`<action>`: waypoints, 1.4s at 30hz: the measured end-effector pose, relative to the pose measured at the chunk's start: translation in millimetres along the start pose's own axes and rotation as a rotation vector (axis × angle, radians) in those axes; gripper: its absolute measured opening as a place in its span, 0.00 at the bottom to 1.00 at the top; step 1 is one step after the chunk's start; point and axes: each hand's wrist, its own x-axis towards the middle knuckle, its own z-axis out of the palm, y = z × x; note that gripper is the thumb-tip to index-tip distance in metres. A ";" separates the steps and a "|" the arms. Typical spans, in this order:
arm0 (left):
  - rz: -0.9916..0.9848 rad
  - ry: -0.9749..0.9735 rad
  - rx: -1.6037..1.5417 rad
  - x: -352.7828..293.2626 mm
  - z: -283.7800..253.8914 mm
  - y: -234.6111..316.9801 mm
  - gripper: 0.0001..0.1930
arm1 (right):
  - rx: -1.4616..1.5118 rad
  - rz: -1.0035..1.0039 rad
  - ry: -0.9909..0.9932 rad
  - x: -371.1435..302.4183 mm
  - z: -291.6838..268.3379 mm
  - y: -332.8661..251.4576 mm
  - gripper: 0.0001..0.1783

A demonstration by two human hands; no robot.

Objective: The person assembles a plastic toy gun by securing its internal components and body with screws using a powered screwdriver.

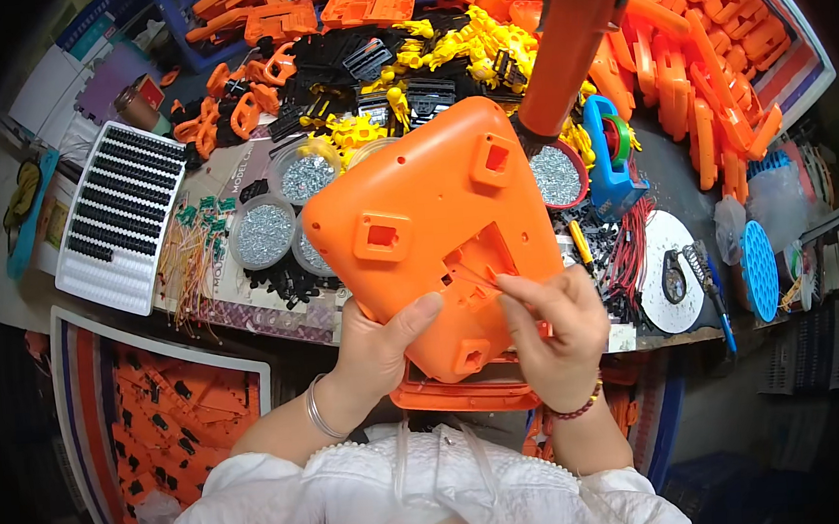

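Note:
An orange plastic housing [425, 190] is tilted up before me, showing square sockets and a rectangular recess [482, 258]. My left hand [377, 346] grips its lower left edge, thumb lying on the face. At the recess, my right hand [558, 326] has thumb and index finger pinched on a thin reddish strand [473, 276] that looks like a wire. The strand's ends are too small to make out. Below the housing, close to my body, another orange plastic piece [466, 396] shows its rim.
Round tubs of screws [264, 233] stand left of the housing; a red-rimmed tub [558, 177] stands right. Behind lie yellow parts [483, 47] and black parts. A thick orange bar [575, 51] hangs over the table. At right are a blue tape dispenser [615, 159] and soldering iron [714, 292].

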 end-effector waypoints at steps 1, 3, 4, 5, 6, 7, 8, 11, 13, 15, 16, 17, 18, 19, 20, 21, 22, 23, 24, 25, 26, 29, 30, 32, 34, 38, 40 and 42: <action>-0.001 0.003 0.002 -1.1 -1.2 -0.2 0.16 | 0.003 0.002 -0.002 -0.2 1.0 -0.1 0.11; 0.006 0.001 -0.068 -1.4 -1.8 0.0 0.16 | -0.029 0.003 -0.005 1.1 1.1 -1.6 0.11; 0.002 -0.002 -0.068 -1.1 -2.2 0.7 0.16 | -0.034 -0.031 -0.007 2.1 1.5 -1.9 0.09; 0.010 -0.007 -0.062 -1.1 -1.4 1.2 0.16 | -0.039 -0.028 -0.006 1.8 0.3 -2.3 0.09; 0.018 -0.011 -0.056 -1.1 -0.5 1.5 0.16 | -0.035 -0.028 -0.012 1.4 -0.8 -2.7 0.09; 0.015 -0.015 -0.059 -1.1 0.9 1.2 0.16 | -0.030 -0.029 -0.019 1.3 -2.0 -3.0 0.09; 0.033 -0.024 -0.038 -1.9 1.5 1.3 0.16 | -0.030 -0.028 -0.019 2.3 -2.2 -3.2 0.09; 0.057 -0.042 0.021 -3.9 0.5 1.4 0.17 | -0.061 -0.048 -0.005 4.7 -2.2 -2.5 0.08; 0.062 -0.053 0.058 -4.0 0.6 1.3 0.17 | -0.085 -0.064 0.015 2.9 -0.6 0.1 0.08; 0.044 -0.036 0.027 -5.0 0.9 0.8 0.17 | -0.092 -0.059 -0.008 2.7 -3.3 -3.5 0.07; 0.043 -0.036 0.028 -5.1 0.6 0.3 0.17 | -0.101 -0.055 -0.032 2.6 -4.5 -4.6 0.07; 0.056 -0.027 0.036 -5.0 0.3 -0.1 0.17 | -0.101 -0.054 -0.029 2.4 -4.4 -3.6 0.07; 0.070 -0.017 0.044 -4.9 0.4 -0.4 0.17 | -0.116 -0.069 -0.012 2.2 -3.9 -1.8 0.07; 0.069 -0.020 0.046 -5.0 1.0 -0.4 0.17 | -0.132 -0.085 0.005 1.9 -4.0 -0.8 0.07; 0.074 -0.024 0.059 -5.0 1.3 -0.7 0.17 | -0.134 -0.084 0.007 2.2 -4.6 -1.8 0.07; 0.079 -0.027 0.072 -5.1 1.6 -0.9 0.17 | -0.143 -0.083 -0.002 2.8 -5.2 -4.1 0.07; 0.078 -0.029 0.072 -5.2 1.2 -1.4 0.17 | -0.152 -0.081 -0.011 3.0 -5.6 -5.4 0.07; 0.082 -0.034 0.092 -5.4 0.5 -2.2 0.17 | -0.154 -0.078 -0.008 3.2 -5.6 -4.9 0.07; 0.086 -0.038 0.111 -5.7 0.3 -2.8 0.17 | -0.175 -0.094 0.012 4.0 -5.4 -3.9 0.07; 0.084 -0.041 0.112 -6.5 1.5 -2.1 0.17 | -0.195 -0.110 0.032 4.2 -5.3 -3.4 0.08; 0.082 -0.037 0.112 -7.4 3.5 -0.6 0.17 | -0.196 -0.109 0.034 4.1 -5.9 -3.9 0.08; 0.078 -0.031 0.105 -6.2 1.8 -2.5 0.17 | -0.258 -0.130 0.012 4.7 -7.1 -8.1 0.08; 0.076 -0.027 0.096 -5.9 0.9 -3.3 0.17 | -0.253 -0.158 -0.013 5.6 -6.3 -9.6 0.08; 0.079 -0.026 0.086 -6.2 1.8 -3.6 0.17 | -0.231 -0.196 -0.037 6.2 -3.6 -6.8 0.09; 0.083 -0.024 0.077 -6.9 2.4 -4.1 0.17 | -0.210 -0.178 -0.029 4.5 0.2 -5.9 0.09; 0.099 -0.019 0.135 -9.9 4.7 -4.1 0.16 | -0.299 -0.168 -0.028 3.1 2.9 -9.5 0.09; 0.113 -0.022 0.157 -10.3 6.4 -3.9 0.17 | -0.304 -0.191 -0.030 2.3 4.0 -11.8 0.09; 0.162 -0.040 0.203 -11.3 6.4 -4.5 0.17 | -0.305 -0.213 -0.035 2.0 3.6 -11.9 0.09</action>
